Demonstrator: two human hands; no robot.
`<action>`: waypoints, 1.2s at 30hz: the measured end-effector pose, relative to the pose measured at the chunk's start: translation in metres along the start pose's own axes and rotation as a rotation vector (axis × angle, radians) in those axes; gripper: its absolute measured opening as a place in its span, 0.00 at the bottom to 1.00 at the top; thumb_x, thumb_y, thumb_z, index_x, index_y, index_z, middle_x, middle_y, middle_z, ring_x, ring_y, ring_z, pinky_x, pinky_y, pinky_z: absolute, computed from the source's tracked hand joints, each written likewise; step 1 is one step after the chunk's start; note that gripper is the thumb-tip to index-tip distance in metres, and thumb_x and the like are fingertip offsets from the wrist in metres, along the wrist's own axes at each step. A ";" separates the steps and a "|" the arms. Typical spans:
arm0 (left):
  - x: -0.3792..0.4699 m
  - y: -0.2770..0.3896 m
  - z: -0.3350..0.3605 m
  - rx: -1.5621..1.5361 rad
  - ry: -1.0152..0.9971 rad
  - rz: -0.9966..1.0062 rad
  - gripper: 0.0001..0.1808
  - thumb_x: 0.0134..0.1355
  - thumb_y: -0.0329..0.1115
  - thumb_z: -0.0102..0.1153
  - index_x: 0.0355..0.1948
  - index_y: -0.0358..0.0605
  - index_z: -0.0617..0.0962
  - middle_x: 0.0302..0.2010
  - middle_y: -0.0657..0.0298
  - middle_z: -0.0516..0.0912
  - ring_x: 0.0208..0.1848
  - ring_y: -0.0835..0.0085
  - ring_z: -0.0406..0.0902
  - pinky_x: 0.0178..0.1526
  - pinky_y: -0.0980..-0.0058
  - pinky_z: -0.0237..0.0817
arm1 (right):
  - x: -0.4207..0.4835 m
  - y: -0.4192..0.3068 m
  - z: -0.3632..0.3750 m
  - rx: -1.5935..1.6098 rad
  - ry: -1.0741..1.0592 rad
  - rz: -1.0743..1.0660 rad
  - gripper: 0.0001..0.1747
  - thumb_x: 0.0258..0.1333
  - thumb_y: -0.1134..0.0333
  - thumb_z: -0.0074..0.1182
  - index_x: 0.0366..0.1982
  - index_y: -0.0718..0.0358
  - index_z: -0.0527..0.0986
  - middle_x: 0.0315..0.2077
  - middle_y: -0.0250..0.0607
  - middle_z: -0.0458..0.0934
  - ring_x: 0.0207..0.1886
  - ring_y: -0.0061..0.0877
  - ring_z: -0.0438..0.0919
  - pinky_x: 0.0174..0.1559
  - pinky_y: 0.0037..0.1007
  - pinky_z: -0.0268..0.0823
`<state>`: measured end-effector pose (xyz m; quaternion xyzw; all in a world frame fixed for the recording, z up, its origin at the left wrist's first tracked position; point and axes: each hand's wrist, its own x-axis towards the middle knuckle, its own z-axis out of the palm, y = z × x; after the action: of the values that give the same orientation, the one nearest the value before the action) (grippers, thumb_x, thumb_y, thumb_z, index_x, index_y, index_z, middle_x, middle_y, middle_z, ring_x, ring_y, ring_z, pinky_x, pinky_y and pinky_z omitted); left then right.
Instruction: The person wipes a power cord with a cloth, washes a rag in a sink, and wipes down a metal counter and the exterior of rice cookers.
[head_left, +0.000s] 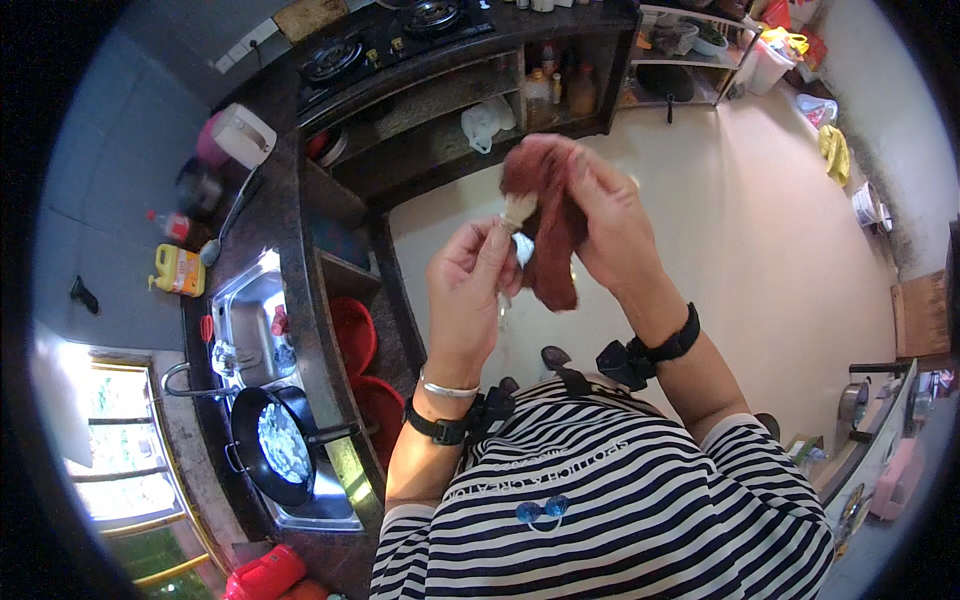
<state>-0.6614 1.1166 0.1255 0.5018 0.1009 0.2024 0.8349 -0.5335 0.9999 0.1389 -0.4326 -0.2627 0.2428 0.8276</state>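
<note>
A limp reddish-brown piece (551, 277), apparently cloth, hangs bent over in front of my chest, above the floor. My right hand (619, 217) grips its upper right side between thumb and fingers. Between the thumb and fingers of my left hand (472, 270) is a small pale bunched piece (519, 211). Its frayed, fanned end touches or overlaps the reddish-brown piece; whether the two are joined I cannot tell. Both pieces are slightly blurred. Dark straps circle both wrists, and a metal bangle sits on the left one.
Left, a wok (270, 446) holding something whitish and wet rests over the sink (247, 330). A yellow pump jug (180, 270) stands beyond it. Red basins (351, 337) sit under the counter. Ahead is a gas stove (337, 60) above open shelves holding a white plastic bag (486, 124).
</note>
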 end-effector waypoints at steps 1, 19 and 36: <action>0.003 0.002 0.000 -0.075 -0.024 0.021 0.11 0.72 0.33 0.54 0.46 0.34 0.78 0.32 0.67 0.77 0.30 0.81 0.70 0.35 0.79 0.65 | 0.003 0.001 -0.004 0.191 0.075 0.121 0.20 0.74 0.60 0.45 0.58 0.64 0.72 0.50 0.41 0.78 0.47 0.26 0.79 0.48 0.34 0.75; 0.048 0.044 0.008 0.972 -0.025 0.585 0.11 0.65 0.32 0.60 0.46 0.38 0.83 0.61 0.59 0.76 0.56 0.70 0.74 0.58 0.71 0.65 | 0.006 0.040 0.041 -0.105 -0.204 -0.047 0.24 0.61 0.74 0.57 0.56 0.64 0.63 0.40 0.45 0.79 0.43 0.32 0.81 0.45 0.32 0.73; -0.049 0.211 -0.092 0.126 0.256 0.502 0.18 0.77 0.43 0.41 0.29 0.48 0.64 0.23 0.71 0.57 0.25 0.80 0.53 0.31 0.76 0.51 | -0.053 0.136 -0.205 -1.350 -0.340 -0.156 0.07 0.60 0.66 0.56 0.40 0.57 0.74 0.32 0.43 0.80 0.34 0.43 0.80 0.36 0.41 0.72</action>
<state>-0.7896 1.2559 0.2651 0.5324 0.0905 0.4578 0.7063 -0.4640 0.9148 -0.0877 -0.7878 -0.5122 0.0307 0.3407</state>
